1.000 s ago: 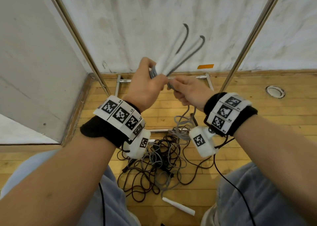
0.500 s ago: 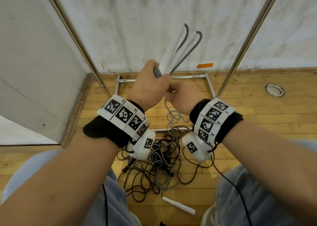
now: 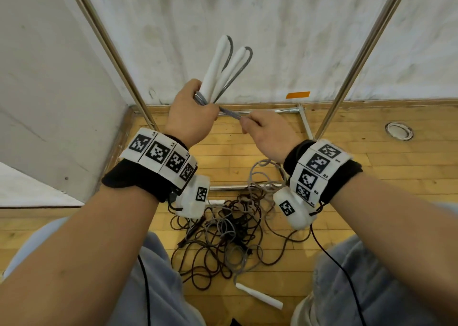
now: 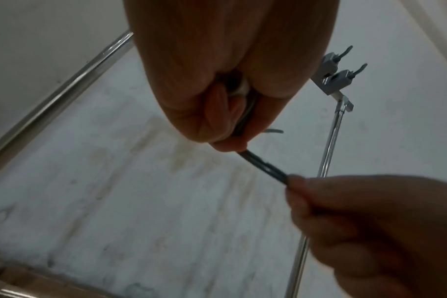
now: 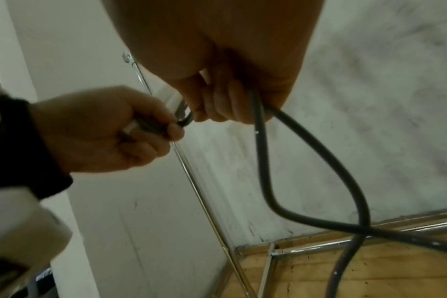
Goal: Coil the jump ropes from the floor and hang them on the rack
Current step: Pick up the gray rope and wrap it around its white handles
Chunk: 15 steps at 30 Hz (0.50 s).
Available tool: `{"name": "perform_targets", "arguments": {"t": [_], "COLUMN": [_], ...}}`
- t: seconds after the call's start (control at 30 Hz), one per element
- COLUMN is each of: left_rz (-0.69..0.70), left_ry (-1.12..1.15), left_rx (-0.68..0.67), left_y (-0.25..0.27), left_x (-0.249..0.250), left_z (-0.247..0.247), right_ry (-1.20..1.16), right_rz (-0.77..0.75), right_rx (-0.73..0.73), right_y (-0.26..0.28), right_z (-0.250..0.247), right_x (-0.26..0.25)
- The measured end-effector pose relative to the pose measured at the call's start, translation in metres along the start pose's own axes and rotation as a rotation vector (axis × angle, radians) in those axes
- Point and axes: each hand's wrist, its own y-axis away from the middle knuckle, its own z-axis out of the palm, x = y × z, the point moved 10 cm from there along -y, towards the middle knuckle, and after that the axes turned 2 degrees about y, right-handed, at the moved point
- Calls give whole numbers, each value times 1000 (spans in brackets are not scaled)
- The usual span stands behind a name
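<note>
Grey rope (image 3: 229,113) runs taut as a doubled strand between the two hands, held up in front of the white wall (image 3: 285,28). Its two white handles (image 3: 218,70) stand side by side, tilted up and a little apart at their tips, with the cord curving out of each top end and back down into the fist. Left hand (image 3: 189,117) has its fingers curled tight round the lower ends of both handles and round the turns of cord there; in the left wrist view the strand leaves between its fingertips (image 4: 230,145). Right hand (image 3: 266,133), just beside it, pinches the same strand with fingers curled closed, and in the right wrist view the rest of the cord (image 5: 265,161) drops from under that hand in a loose loop toward the floor. Below the wrists a tangle of dark and grey ropes (image 3: 223,236) lies on the wooden floor (image 3: 371,201), with one loose white handle (image 3: 259,299) near the person's knees. Chrome rack (image 3: 359,60) posts rise on either side of the hands, its base bars resting on the floor against the wall; two grey hooks (image 4: 339,72) sit at the rack's top
</note>
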Motion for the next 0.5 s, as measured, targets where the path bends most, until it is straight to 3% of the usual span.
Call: {"name": "perform_targets", "arguments": {"t": [0.27, 0.5], "left_rz": [13, 198], "left_ry": [-320, -531], "left_rx": [-147, -178], "left_y": [2, 14], "left_x": [-20, -7], "left_z": [27, 53], "right_ry": [19, -81], "right_rz": [-73, -48], "right_rx": [-159, -177], "right_y": [13, 18], "right_z": [10, 8], "right_x": [-25, -28]}}
